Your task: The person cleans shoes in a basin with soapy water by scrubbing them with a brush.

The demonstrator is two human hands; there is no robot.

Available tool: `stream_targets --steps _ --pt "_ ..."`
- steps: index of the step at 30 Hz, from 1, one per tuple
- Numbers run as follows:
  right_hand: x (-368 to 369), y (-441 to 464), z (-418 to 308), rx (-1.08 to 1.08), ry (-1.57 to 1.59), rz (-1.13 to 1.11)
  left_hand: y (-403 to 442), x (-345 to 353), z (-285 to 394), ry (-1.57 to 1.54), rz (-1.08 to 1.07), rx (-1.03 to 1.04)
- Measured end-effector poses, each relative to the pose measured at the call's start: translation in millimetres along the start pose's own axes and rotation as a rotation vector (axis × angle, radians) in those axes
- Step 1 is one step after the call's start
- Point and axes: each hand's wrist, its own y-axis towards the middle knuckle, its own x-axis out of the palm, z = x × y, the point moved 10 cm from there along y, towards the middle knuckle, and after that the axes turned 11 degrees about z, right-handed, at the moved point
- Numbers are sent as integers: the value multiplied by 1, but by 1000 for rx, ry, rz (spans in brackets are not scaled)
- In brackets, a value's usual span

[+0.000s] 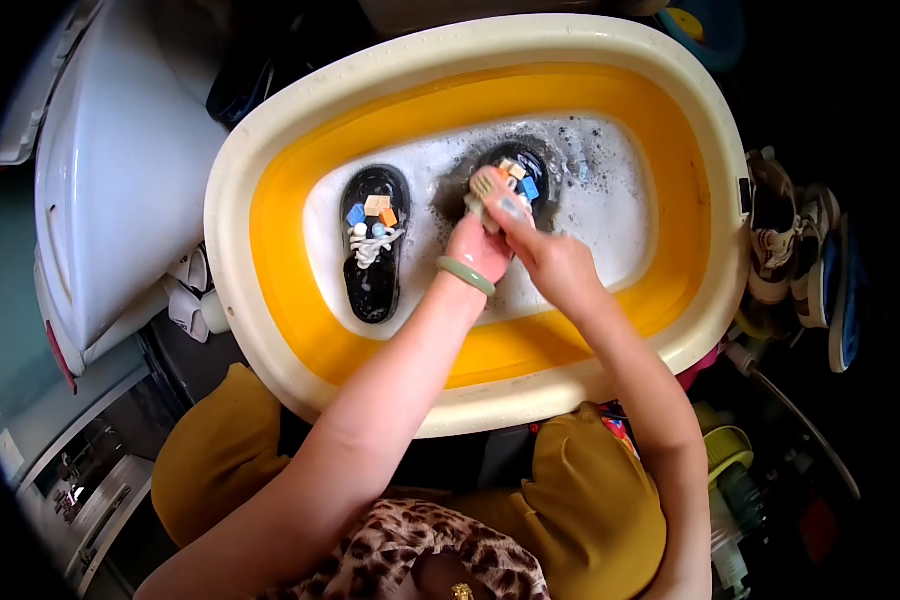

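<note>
A yellow basin with a cream rim [310, 85] holds foamy water. In its left part lies a black slipper [373, 300], decorated with blue, tan and orange blocks and white rope-like trim. The matching slipper [530, 160] is right of the middle, half hidden under my hands. My left hand [478, 245], with a green bangle [467, 275] at the wrist, is over this slipper's near end; its fingers are mostly hidden. Across it lies my right hand [545, 245], fingers curled and blurred, around something pale that I cannot make out. Both hands are close together.
Several shoes [795, 240] stand to the right of the basin. White sandals [187, 295] and a large white glossy fixture [120, 190] are on the left. A green container [727, 450] is at lower right. My knees [595, 480] are against the basin's near side.
</note>
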Motion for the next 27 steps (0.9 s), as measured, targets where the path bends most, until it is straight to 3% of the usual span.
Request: stream_targets --steps 1,3,7,8,9,10,11,13,15,17,18,20,22,24,27 --pt "2 19 5 34 -58 -3 3 -11 -10 -17 83 -73" --pt "-7 43 14 38 -53 40 -4 -4 -22 -65 -4 -116" --pt "-33 7 13 65 302 69 -4 -8 -9 -107 61 -90" --pt "-39 -11 -4 -108 266 155 -3 -11 -5 -79 31 -90" --pt "-24 -26 -9 -41 174 -44 -2 -16 -1 -49 4 -90" --pt "-15 -27 -7 -66 108 -35 -5 -7 -5 -1 -157 -174" --pt "-4 -26 -4 -86 43 -22 -3 -12 -13 9 -146 -181" --pt "0 4 0 -122 -32 63 -2 -18 -5 12 85 -25" --pt "-2 33 15 -73 -187 76 7 -38 -9 46 114 -71" --pt "-27 49 56 73 -46 153 6 -29 -8 17 -9 -98" --pt "-35 50 94 264 25 145 -13 -10 -1 40 138 -19" --pt "-66 46 145 339 508 385 -3 -29 5 -6 101 -87" --pt "-65 25 209 597 77 218 -4 -28 11 0 78 -80" --pt "-18 6 247 552 110 196 -12 -19 15 5 96 -73" --pt "9 -16 147 539 385 -92 -3 -8 14 -83 16 -78"
